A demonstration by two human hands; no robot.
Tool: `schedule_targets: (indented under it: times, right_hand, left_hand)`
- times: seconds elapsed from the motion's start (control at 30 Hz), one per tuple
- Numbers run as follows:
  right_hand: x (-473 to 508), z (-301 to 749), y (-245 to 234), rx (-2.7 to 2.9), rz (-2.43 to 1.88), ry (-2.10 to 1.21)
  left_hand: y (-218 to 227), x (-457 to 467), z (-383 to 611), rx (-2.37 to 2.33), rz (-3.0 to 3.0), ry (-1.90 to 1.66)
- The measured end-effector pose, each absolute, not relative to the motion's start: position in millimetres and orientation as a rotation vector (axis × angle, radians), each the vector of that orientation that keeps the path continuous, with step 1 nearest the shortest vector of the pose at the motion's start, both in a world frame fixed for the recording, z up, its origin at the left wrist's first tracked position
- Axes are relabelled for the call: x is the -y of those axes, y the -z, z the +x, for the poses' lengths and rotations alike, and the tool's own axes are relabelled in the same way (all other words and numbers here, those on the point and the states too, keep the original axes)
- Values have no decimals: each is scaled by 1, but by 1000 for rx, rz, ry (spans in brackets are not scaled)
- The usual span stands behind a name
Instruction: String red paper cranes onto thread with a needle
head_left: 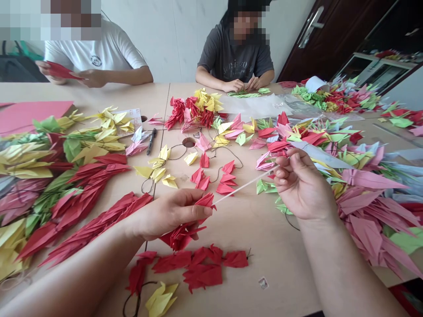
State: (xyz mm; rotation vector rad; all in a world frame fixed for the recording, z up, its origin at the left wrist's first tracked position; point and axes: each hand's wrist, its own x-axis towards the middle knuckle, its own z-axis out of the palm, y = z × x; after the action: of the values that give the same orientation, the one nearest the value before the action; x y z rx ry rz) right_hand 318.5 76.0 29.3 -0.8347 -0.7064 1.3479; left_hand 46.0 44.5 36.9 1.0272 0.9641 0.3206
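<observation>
1. The left grip (178,212) is closed around red folded papers (182,236); squeezing harder could crush their thin points.
2. The right grip (303,187), its fingertips pinched together, appears to hold the far end of a pale strand (244,186), stretched straight between both grips; too sharp a tug might tear the paper.
3. Just below the left grip, more red pieces (202,275) lie on the worktop (280,268); a lowered hand could flatten them.
4. Below the right grip, a dark cord (291,221) could snag a sweeping arm.
</observation>
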Motion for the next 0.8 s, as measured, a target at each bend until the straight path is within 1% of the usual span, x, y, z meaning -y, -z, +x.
schedule_targets:
  times: [0.2,0.33,0.5,0.8]
  right_hand:
    - [-74,318,-28,722,-848,-1330]
    - [-73,314,-26,799,-931,-1382]
    - [-75,313,-25,787,-930,-1259]
    - [-75,314,-24,753,-913,-1175]
  left_hand:
    - [-41,-45,47,-1015,1160,-274]
    - [-41,-45,46,-1035,1183,-264]
    - [-40,-46,45,-1055,1192,-256]
    - [-37,-46,43,-1023,1329,-177]
